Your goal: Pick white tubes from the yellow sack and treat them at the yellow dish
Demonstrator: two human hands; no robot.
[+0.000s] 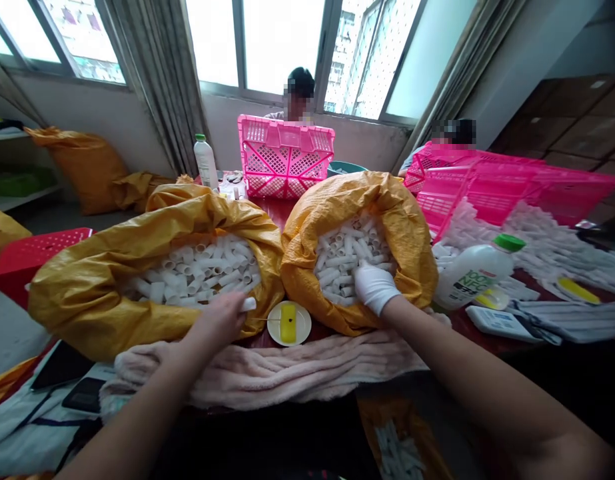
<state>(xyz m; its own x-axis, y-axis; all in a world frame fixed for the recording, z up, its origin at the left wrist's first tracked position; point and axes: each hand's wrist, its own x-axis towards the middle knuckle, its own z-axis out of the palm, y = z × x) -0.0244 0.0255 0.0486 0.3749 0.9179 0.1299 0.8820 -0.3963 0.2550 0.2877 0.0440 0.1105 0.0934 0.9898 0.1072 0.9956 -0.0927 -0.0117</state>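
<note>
Bare left hand [216,325] pinches a white tube [248,305]; gloved right hand [375,287] rests among tubes [350,257] in a yellow sack [407,247], finger grip unclear.

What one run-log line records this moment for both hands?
left hand: holds white tube | right hand: white-gloved, among tubes in yellow woven sack

"What's on that dark red table [272,212]?"

"Take the pink fleece towel [267,373] along the near edge. Just behind it, one open yellow woven sack [72,313] sits left and another [412,267] right, touching."

"And that small white dish [289,323]?"

"Just behind the towel, between the sacks, with a yellow piece on it. Right of the towel lie a green-capped plastic bottle [472,273], a white remote-like device [502,325] and a striped cloth [572,320]."
</note>
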